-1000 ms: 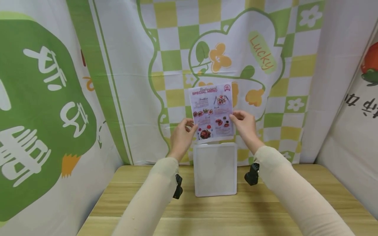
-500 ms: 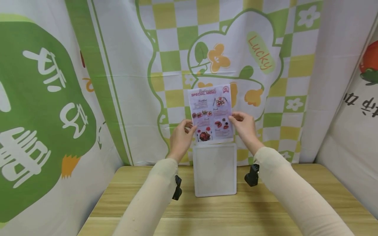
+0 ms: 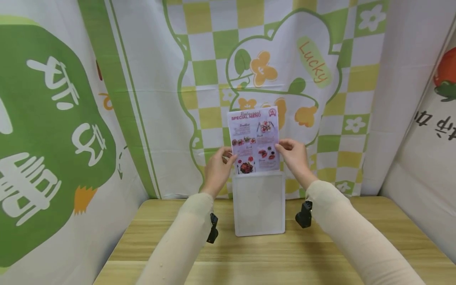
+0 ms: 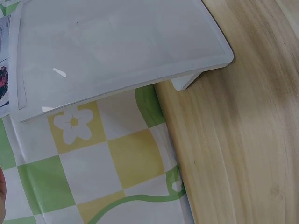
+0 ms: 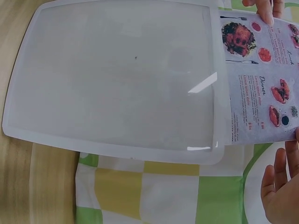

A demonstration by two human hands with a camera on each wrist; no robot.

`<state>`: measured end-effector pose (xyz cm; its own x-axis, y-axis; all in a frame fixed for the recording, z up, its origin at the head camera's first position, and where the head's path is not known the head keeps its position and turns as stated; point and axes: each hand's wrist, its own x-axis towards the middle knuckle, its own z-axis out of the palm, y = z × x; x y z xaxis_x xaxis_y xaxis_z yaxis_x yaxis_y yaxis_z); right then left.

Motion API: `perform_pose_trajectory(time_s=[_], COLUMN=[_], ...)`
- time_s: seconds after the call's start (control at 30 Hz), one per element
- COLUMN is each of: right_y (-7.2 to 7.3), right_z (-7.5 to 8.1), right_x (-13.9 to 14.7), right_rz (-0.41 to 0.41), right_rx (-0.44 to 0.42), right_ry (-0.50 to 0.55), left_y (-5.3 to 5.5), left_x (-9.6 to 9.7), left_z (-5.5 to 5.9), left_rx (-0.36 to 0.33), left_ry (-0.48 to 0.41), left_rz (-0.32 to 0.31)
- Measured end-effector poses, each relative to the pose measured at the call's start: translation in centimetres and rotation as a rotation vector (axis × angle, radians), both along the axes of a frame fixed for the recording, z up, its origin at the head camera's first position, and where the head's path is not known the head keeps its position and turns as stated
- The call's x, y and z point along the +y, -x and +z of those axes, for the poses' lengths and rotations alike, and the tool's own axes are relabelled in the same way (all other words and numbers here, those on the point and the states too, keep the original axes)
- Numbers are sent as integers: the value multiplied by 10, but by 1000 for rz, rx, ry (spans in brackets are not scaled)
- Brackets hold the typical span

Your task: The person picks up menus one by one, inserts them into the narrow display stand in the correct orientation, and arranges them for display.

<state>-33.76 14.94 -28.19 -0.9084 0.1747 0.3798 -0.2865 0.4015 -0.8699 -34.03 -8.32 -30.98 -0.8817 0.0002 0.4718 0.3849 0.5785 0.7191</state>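
A printed menu sheet stands upright in the head view, its lower edge right at the top of a white-framed display stand. My left hand pinches the sheet's left edge between thumb and fingers. On the opposite edge my right hand pinches it at about the same height. In the right wrist view the menu meets the frame's top rim, and the display stand shows a blank, glossy panel. The left wrist view shows a small foot behind the stand.
The stand rests on a wooden table, near its back edge. Behind it hangs a checkered green, yellow and white cloth. Printed cloths also hang at the left and right sides. A black wrist camera sits on the right forearm.
Both hands have lowered the menu slightly. Its bottom edge, earlier a little above the stand with a gap, now meets the stand's top rim. The stand has stayed in place.
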Motion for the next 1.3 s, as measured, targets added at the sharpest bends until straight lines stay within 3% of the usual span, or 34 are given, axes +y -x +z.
perform_pose_trajectory(time_s=[0.57,0.9,1.3], right_y=[0,-1,-4], right_z=[-20,-34,-50], right_x=[4,9,12], right_rz=[7,14,12], right_rx=[-25,-46,-25], right_ry=[-19,17,-20], left_y=[-4,-6,-9], left_x=[-4,-4,-5], left_z=[-9,-20,-34], left_rx=[-33,-100,-93], left_ry=[23,52,81], left_rz=[2,-6,27])
